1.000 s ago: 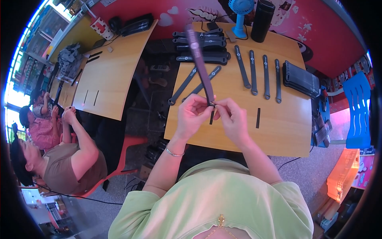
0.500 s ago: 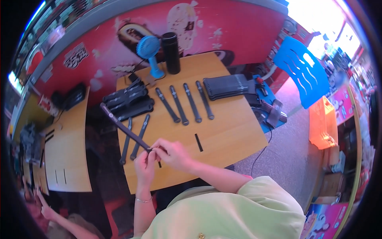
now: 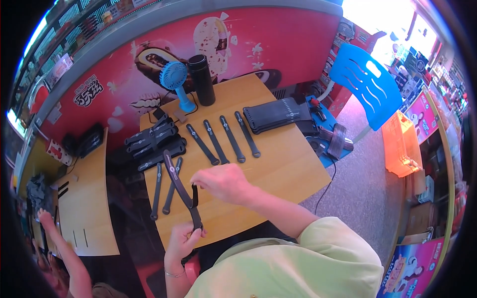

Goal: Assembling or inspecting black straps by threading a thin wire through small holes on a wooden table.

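Note:
A black strap is stretched between my two hands over the near left part of the wooden table. My left hand grips its lower end at the table's near edge. My right hand pinches a short black end that folds up off the strap. The strap's far end stands up free, in front of two similar straps lying at the left. A row of several more black straps lies further back, beyond my right hand.
Bundled black straps lie at the left edge, and a stack of flat black pieces at the right. A blue fan and black bottle stand behind. Right are a blue chair and orange crate; left, another person's arm.
My hands have moved apart: the left came down toward me, the right shifted slightly right and up. The short end between them has been pulled away from the strap, which now stands steeper.

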Tool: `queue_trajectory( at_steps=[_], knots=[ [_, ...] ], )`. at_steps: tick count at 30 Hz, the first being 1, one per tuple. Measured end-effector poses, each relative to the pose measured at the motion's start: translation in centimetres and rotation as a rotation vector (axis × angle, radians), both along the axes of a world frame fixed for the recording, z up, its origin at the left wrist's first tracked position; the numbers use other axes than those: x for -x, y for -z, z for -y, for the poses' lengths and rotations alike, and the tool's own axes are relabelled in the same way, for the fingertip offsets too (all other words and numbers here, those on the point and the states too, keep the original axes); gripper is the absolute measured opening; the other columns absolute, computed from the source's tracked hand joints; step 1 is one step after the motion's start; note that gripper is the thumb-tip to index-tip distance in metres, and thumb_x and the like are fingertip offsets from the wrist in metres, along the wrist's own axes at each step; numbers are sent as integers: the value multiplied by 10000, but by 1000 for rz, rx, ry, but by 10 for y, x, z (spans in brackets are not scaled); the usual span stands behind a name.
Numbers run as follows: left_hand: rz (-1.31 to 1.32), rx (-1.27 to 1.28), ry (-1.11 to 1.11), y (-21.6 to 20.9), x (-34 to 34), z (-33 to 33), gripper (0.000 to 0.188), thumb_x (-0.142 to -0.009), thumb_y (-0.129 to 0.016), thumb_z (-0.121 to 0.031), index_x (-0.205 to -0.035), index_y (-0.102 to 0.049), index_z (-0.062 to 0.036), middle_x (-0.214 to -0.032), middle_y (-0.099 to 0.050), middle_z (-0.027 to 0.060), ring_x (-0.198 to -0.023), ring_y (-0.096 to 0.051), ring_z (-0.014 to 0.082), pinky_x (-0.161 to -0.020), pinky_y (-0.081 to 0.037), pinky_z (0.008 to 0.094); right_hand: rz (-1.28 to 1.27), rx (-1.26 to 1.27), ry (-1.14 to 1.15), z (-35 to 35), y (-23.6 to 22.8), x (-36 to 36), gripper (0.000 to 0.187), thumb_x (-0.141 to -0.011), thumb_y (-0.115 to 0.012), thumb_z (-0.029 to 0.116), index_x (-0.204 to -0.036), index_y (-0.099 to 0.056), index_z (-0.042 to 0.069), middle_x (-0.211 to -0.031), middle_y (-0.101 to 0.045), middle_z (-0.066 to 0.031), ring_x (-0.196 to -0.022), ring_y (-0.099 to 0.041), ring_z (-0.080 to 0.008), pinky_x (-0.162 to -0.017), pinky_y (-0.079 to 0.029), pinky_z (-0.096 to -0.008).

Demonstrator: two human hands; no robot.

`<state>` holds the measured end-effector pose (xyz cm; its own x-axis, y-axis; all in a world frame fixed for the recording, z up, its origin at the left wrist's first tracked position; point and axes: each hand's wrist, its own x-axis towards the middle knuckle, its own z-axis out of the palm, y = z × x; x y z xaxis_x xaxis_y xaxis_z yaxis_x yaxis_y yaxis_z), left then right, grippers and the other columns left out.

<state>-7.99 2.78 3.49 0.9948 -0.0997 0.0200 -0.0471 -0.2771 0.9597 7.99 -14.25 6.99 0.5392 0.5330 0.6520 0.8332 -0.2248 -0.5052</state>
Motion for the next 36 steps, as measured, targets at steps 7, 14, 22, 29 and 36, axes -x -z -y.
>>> queue_trajectory(
  at_steps=[7, 14, 22, 29, 36],
  knots=[
    [-35, 439, -266, 9, -17, 17, 245, -919, -491, -84, -1137, -506, 26, -933, -604, 71, -788, -612, 149, -693, -504, 262, 123, 274, -259, 4, -13, 41, 170, -751, -617, 143, -912, -566, 156, -727, -614, -23, -629, -619, -196, -484, -456, -298],
    [-150, 889, -409, 5, -26, 18, 223, -957, -415, -117, -1142, -479, -10, -823, -539, 24, -633, -504, 86, -509, -401, 194, -236, 255, -242, 21, -21, 47, 342, -750, -677, 264, -1046, -577, 125, -738, -598, -37, -678, -625, -248, -547, -490, -348],
    [-222, 719, -371, -4, -19, 42, 138, -940, -420, -66, -1058, -486, -40, -673, -411, -29, -522, -339, 31, -428, -237, 176, -173, -24, -300, 8, 10, 47, 253, -731, -725, 177, -968, -654, 125, -820, -628, -37, -714, -629, -215, -590, -497, -295],
    [-386, 603, -16, -19, -1, 33, 74, -914, -412, -31, -969, -462, -33, -650, -379, -33, -491, -301, 44, -445, -240, 195, -573, -117, -355, 33, -1, 26, 97, -757, -692, 14, -846, -677, 52, -771, -664, -54, -693, -641, -141, -585, -477, -244],
    [-565, 591, 257, 1, 23, -10, 83, -933, -428, -47, -983, -488, -17, -651, -361, -43, -535, -293, 44, -468, -235, 198, -668, -321, 29, 104, -14, -53, 42, -817, -654, 2, -859, -657, 0, -814, -666, -23, -735, -582, -50, -667, -451, -180]
  ],
)
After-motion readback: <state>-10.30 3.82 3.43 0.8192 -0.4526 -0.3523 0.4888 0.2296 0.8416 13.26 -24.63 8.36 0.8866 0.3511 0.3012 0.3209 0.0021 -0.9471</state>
